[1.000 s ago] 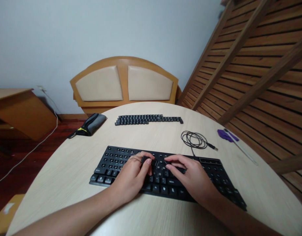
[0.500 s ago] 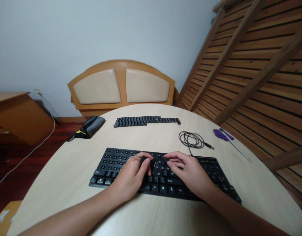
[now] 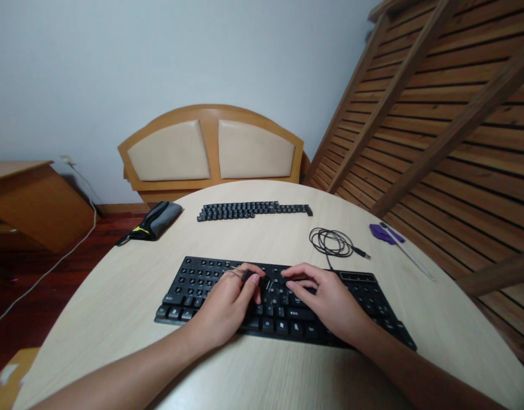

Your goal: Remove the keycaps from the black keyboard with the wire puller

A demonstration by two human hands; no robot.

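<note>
A black keyboard point(image 3: 253, 323) lies on the table under both hands, with many keycaps off its upper rows and others still fitted along the bottom. My left hand point(image 3: 227, 302) is closed around a keycap puller point(image 3: 247, 275), dark-handled with thin wire, over the middle of the board. To its right, my right hand point(image 3: 319, 290) has its thumb and fingers curled together at the upper middle keys. Anything small between those fingertips is too dark to make out. Loose black keycaps point(image 3: 234, 210) stand in rows farther back on the table.
A coiled black USB cable point(image 3: 330, 242) lies behind the keyboard's right half. On the right are a purple cloth point(image 3: 385, 233) and a thin white brush-like stick point(image 3: 409, 253). A grey and black pouch point(image 3: 155, 221) sits at the left table edge.
My right hand's fingertips have shifted slightly left over the keys. My left hand keeps its hold on the puller, almost still.
</note>
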